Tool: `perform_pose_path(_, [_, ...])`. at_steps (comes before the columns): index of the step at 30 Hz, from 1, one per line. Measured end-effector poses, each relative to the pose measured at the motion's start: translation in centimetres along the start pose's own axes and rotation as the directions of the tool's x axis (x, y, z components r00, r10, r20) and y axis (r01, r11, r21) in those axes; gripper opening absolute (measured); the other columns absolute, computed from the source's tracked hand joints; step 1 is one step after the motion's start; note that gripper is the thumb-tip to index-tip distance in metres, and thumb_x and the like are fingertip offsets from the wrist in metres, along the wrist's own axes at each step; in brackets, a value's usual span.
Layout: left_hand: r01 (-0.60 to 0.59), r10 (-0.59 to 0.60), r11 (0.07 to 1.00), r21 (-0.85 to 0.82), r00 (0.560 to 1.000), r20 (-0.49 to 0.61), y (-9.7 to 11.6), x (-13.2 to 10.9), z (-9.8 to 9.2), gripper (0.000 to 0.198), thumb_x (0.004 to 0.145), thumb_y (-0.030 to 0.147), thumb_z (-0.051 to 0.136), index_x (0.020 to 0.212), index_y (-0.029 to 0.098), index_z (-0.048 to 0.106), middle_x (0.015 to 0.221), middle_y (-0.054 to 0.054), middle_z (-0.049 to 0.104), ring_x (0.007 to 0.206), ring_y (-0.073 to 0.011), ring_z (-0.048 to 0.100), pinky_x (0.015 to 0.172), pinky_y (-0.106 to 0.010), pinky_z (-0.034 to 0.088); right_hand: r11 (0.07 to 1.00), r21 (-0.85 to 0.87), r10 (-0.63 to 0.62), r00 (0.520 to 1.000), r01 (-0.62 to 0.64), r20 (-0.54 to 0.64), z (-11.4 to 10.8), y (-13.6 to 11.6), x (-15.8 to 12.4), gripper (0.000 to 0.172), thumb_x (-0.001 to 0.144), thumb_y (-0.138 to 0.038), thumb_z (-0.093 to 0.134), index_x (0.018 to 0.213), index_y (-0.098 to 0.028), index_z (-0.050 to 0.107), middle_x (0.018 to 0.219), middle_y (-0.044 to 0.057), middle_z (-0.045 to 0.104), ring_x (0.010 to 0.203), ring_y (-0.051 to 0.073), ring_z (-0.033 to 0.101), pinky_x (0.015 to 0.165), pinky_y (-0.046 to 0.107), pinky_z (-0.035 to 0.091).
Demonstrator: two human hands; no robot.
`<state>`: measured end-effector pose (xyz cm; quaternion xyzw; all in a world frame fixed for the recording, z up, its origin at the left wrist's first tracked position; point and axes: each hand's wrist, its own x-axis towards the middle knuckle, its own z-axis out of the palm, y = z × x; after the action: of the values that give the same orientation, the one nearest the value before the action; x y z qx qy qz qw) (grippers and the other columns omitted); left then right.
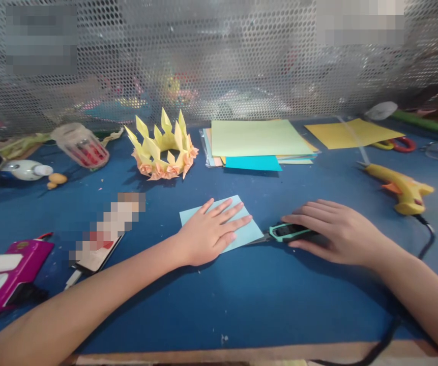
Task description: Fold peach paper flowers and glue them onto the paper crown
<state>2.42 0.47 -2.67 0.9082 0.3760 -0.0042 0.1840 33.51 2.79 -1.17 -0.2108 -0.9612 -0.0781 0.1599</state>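
Note:
A light blue sheet of paper (247, 230) lies on the blue table in front of me. My left hand (213, 231) rests flat on it, fingers spread. On the right, my right hand (329, 229) is closed around a green and black utility knife (289, 232). The knife's blade points left and lies at the paper's lower right corner; whether it touches the paper I cannot tell. Behind the paper stands a yellow paper crown (163, 152) with peach paper flowers along its base.
Coloured paper sheets (257, 138) are stacked at the back. A yellow glue gun (404, 188) with a black cord lies right. Left are a phone (104, 239), a magenta tape dispenser (15, 274), a clear plastic cup (81, 145) and a white bottle (26, 170). A perforated metal panel (219, 61) stands behind.

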Motion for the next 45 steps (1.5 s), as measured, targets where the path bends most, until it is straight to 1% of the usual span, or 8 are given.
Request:
perform_pose_path(7, [0.003, -0.003, 1.000, -0.005, 1.000, -0.006, 0.0, 0.0, 0.1, 0.053, 0.107, 0.038, 0.021, 0.160, 0.033, 0.020, 0.169, 0.004, 0.010, 0.157, -0.0214, 0.004, 0.126, -0.057, 0.007, 1.000, -0.021, -0.020, 0.999, 0.019, -0.028, -0.5, 0.2, -0.4, 0.030, 0.097, -0.037, 0.059, 0.113, -0.013, 0.063, 0.089, 0.009, 0.070, 0.077, 0.022, 0.064, 0.074, 0.034, 0.048])
perform_pose_path(13, [0.002, -0.002, 1.000, -0.008, 1.000, 0.002, 0.2, 0.0, -0.1, 0.053, 0.108, 0.038, 0.019, 0.160, 0.032, 0.020, 0.169, 0.004, 0.010, 0.157, -0.0214, 0.005, 0.126, -0.057, 0.007, 0.997, -0.071, -0.030, 0.998, 0.026, -0.063, -0.2, -0.1, -0.4, 0.031, 0.096, -0.036, 0.062, 0.116, -0.012, 0.064, 0.094, 0.011, 0.072, 0.081, 0.023, 0.064, 0.078, 0.035, 0.048])
perform_pose_path(21, [0.002, -0.002, 1.000, -0.020, 1.000, 0.004, 0.2, 0.0, -0.2, 0.052, 0.108, 0.039, 0.019, 0.160, 0.033, 0.021, 0.169, 0.004, 0.009, 0.157, -0.0214, 0.004, 0.125, -0.057, 0.007, 1.000, -0.011, -0.013, 0.999, 0.012, -0.031, 0.2, -0.2, -0.2, 0.031, 0.097, -0.039, 0.058, 0.115, -0.014, 0.062, 0.091, 0.008, 0.071, 0.077, 0.021, 0.065, 0.074, 0.034, 0.049])
perform_pose_path(27, [0.010, -0.010, 1.000, -0.019, 1.000, 0.006, 0.2, 0.0, -0.4, 0.052, 0.108, 0.038, 0.019, 0.160, 0.032, 0.020, 0.169, 0.004, 0.009, 0.157, -0.0203, 0.004, 0.125, -0.056, 0.006, 1.000, -0.015, -0.013, 0.999, 0.013, -0.048, 0.5, -0.6, 0.3, 0.032, 0.097, -0.040, 0.059, 0.115, -0.013, 0.063, 0.091, 0.009, 0.071, 0.078, 0.021, 0.066, 0.074, 0.033, 0.049])
perform_pose_path(33, [0.011, -0.011, 1.000, -0.012, 1.000, -0.016, 0.1, 0.0, -0.1, 0.054, 0.108, 0.038, 0.021, 0.160, 0.030, 0.018, 0.169, 0.002, 0.009, 0.157, -0.0193, 0.005, 0.126, -0.053, 0.006, 1.000, 0.005, -0.030, 0.998, 0.030, -0.047, 0.7, -0.9, 0.4, 0.033, 0.097, -0.038, 0.060, 0.117, -0.012, 0.063, 0.093, 0.010, 0.072, 0.080, 0.022, 0.067, 0.077, 0.034, 0.049])
perform_pose_path(38, [0.004, -0.005, 1.000, -0.024, 1.000, -0.023, 0.0, 0.0, 0.1, 0.054, 0.108, 0.038, 0.020, 0.161, 0.029, 0.018, 0.170, 0.002, 0.010, 0.157, -0.0190, 0.004, 0.126, -0.052, 0.005, 1.000, -0.005, -0.029, 0.996, 0.028, -0.084, 1.0, -1.4, 1.0, 0.033, 0.096, -0.038, 0.062, 0.116, -0.012, 0.065, 0.093, 0.010, 0.072, 0.080, 0.021, 0.067, 0.076, 0.033, 0.049])
perform_pose_path(45, [0.000, -0.001, 0.999, -0.035, 1.000, -0.029, 0.1, -0.1, 0.0, 0.054, 0.107, 0.039, 0.019, 0.160, 0.029, 0.019, 0.169, 0.001, 0.010, 0.157, -0.0192, 0.004, 0.126, -0.051, 0.004, 0.998, 0.050, -0.022, 0.998, 0.025, -0.055, 1.3, -1.8, 1.5, 0.034, 0.097, -0.040, 0.059, 0.117, -0.013, 0.065, 0.093, 0.010, 0.072, 0.079, 0.021, 0.066, 0.074, 0.033, 0.049])
